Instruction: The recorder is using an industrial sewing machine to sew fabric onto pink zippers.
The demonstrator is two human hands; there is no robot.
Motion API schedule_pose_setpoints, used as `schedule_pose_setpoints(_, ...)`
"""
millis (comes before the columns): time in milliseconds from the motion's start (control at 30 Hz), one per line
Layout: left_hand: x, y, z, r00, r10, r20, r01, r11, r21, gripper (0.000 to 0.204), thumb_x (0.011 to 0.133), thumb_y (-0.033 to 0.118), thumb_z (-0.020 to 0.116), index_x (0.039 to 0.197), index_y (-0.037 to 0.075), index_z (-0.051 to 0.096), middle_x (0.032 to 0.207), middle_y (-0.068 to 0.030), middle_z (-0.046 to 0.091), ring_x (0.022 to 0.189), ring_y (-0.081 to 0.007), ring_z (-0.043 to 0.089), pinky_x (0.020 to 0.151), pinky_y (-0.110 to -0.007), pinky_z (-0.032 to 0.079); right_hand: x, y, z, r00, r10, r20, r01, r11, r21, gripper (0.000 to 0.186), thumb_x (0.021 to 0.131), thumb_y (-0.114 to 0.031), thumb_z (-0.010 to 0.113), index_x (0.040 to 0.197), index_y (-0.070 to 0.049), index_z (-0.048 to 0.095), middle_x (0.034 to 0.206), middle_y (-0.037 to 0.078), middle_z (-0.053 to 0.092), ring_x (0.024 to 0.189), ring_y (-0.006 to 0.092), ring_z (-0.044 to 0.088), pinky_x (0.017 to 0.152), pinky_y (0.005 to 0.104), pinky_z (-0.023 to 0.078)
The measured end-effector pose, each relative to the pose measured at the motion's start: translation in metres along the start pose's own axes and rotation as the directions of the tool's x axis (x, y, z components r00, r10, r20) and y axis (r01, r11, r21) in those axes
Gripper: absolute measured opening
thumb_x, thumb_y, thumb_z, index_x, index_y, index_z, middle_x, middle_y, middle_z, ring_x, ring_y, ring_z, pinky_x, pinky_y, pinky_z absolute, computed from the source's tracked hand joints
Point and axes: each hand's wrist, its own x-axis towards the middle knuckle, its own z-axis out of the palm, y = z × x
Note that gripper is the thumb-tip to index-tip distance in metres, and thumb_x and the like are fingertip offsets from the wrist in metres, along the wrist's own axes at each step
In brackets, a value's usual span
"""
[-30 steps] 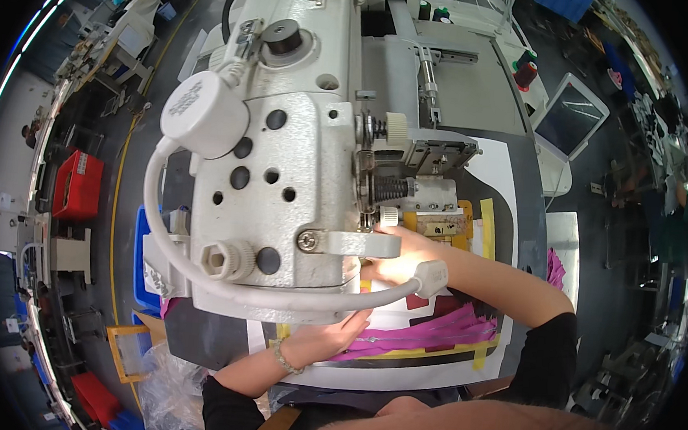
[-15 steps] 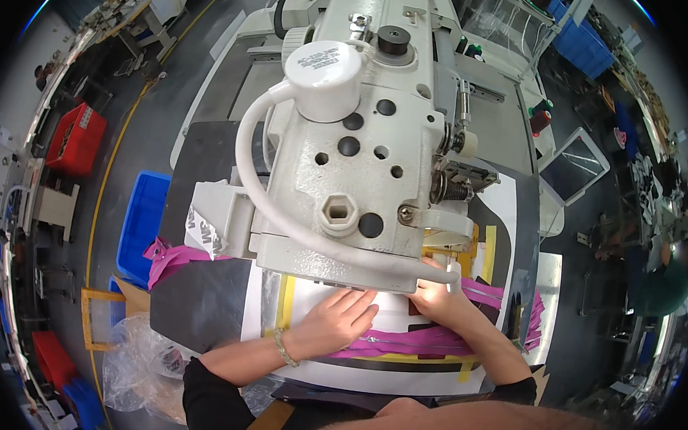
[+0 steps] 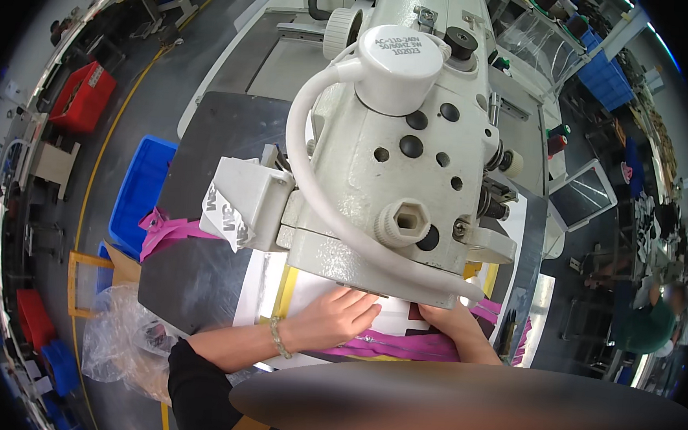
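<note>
My left hand lies flat on a white sheet, fingers stretched out and tips reaching beneath the front of a white sewing machine head. A strip of yellow tape runs along the sheet beside that wrist. My right hand is at the right front of the machine head, its fingers mostly hidden below it. Just in front of both hands lies a magenta zipper strip. More magenta zipper tape shows beyond my right wrist.
Another magenta zipper piece hangs over the dark table's left edge near a blue bin. Clear plastic bags lie at lower left. A tablet-like screen stands at right. A blurred rounded shape covers the lower edge.
The view has shifted and leaned, so the machine appears larger and farther right. My left hand stays flat on the sheet. The fingers of my right hand are now more hidden by the machine head.
</note>
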Motion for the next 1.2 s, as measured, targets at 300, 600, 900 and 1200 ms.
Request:
schedule_pose_setpoints(300,0.001,0.000,-0.004,0.999,-0.031,0.032,0.032,0.999,-0.039,0.024,0.078,0.011,0.062,0.099,0.001,0.065,0.104,-0.0070,0.063,0.099,-0.0180,0.060,0.080,-0.028,0.047,0.003,-0.004,-0.003,1.000,-0.001,-0.016,0.002,0.997,0.073,0.033,0.076,-0.009,0.064,0.108,-0.009,0.068,0.114,0.012,0.065,0.109,0.0286,0.062,0.090,0.0409,0.050)
schedule_pose_setpoints(600,-0.006,0.001,0.002,0.982,0.008,0.187,-0.030,0.992,0.119,0.026,0.090,0.026,0.059,0.103,0.005,0.066,0.109,-0.0089,0.065,0.095,-0.0211,0.063,0.078,-0.035,0.052,-0.003,0.002,0.001,0.998,0.055,0.028,-0.060,0.977,0.207,0.039,0.075,-0.011,0.063,0.114,-0.008,0.065,0.117,0.011,0.063,0.109,0.0280,0.061,0.090,0.0384,0.049)
schedule_pose_setpoints(900,-0.006,-0.002,-0.002,0.961,0.143,0.239,-0.207,0.941,0.268,0.029,0.091,0.028,0.058,0.107,0.005,0.066,0.124,-0.0118,0.061,0.108,-0.0218,0.061,0.086,-0.032,0.051,0.001,0.002,-0.007,0.995,-0.089,0.046,0.086,0.995,0.055,0.052,0.067,-0.008,0.067,0.119,-0.010,0.059,0.116,0.011,0.061,0.107,0.0291,0.060,0.092,0.0399,0.048)
schedule_pose_setpoints(1200,-0.009,0.002,0.015,0.984,-0.069,0.162,0.127,0.914,-0.386,0.042,0.080,0.007,0.069,0.117,-0.009,0.057,0.130,-0.0285,0.049,0.121,-0.0422,0.051,0.102,-0.047,0.044,-0.005,0.010,0.006,0.994,-0.065,0.090,0.068,0.997,-0.029,0.041,0.078,-0.013,0.061,0.119,-0.011,0.058,0.125,0.010,0.058,0.119,0.0265,0.055,0.098,0.0394,0.046)
